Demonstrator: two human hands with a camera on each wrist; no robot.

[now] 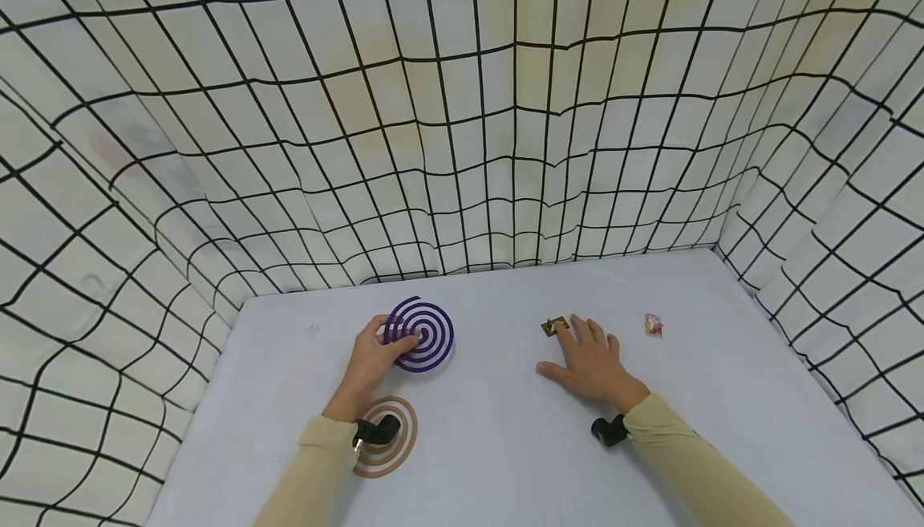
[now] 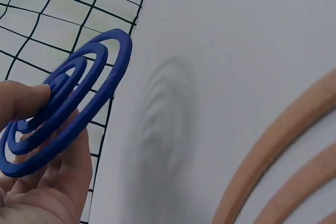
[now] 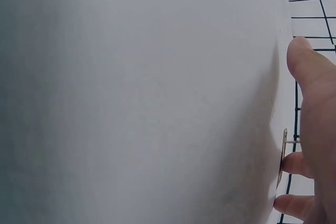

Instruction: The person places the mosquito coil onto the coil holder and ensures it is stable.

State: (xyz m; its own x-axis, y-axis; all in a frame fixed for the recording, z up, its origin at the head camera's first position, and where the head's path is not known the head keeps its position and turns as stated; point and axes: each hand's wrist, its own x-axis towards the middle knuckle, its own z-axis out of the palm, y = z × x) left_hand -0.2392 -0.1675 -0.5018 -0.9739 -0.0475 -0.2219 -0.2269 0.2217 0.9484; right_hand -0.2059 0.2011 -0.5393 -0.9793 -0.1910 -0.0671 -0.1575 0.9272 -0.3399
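My left hand (image 1: 370, 362) pinches a purple mosquito coil (image 1: 442, 334) between thumb and fingers, with its flat face turned up toward the head camera. In the left wrist view the coil (image 2: 118, 72) looks blue and tilted, held above the table with its shadow below. A brown mosquito coil (image 1: 410, 424) lies flat under my left wrist, partly hidden by it. My right hand (image 1: 595, 362) is spread low over the table. Its index fingertip rests on a small gold metal coil stand (image 1: 549, 328), whose thin prong shows in the right wrist view.
A small pink-and-white printed packet (image 1: 653, 325) lies right of my right hand. The white table (image 1: 491, 447) is bounded at the back and sides by white walls covered with black netting (image 1: 491, 150). Dark cameras sit on both wrists.
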